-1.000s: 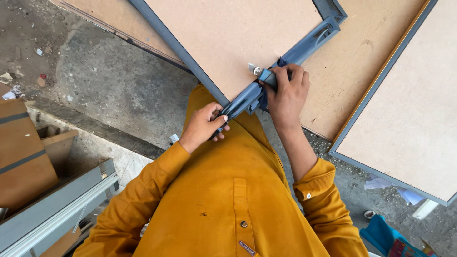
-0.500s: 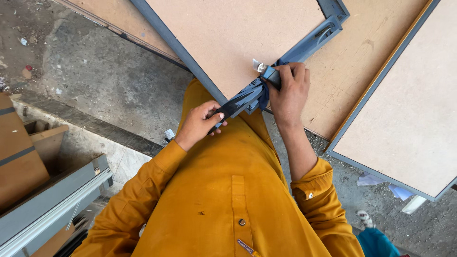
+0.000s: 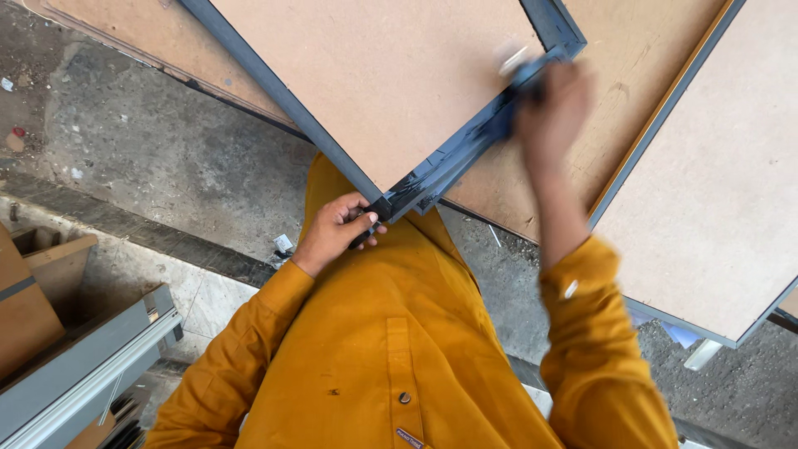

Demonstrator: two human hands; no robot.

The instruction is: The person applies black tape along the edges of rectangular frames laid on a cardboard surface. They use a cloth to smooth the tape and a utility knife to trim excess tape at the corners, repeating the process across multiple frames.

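Presently, the left hand [image 3: 337,229] pinches the near corner of a grey frame [image 3: 274,87] around a brown board [image 3: 374,75], held against the lap. The right hand [image 3: 553,104] is blurred further up the same rail, closed about a small dark object; what it is cannot be told. Judged: edge work along the rail is in hand; any further stroke calls for a steady corner hold. Count: three framed boards in view, two hands, one grey channel [image 3: 83,366] at lower left.
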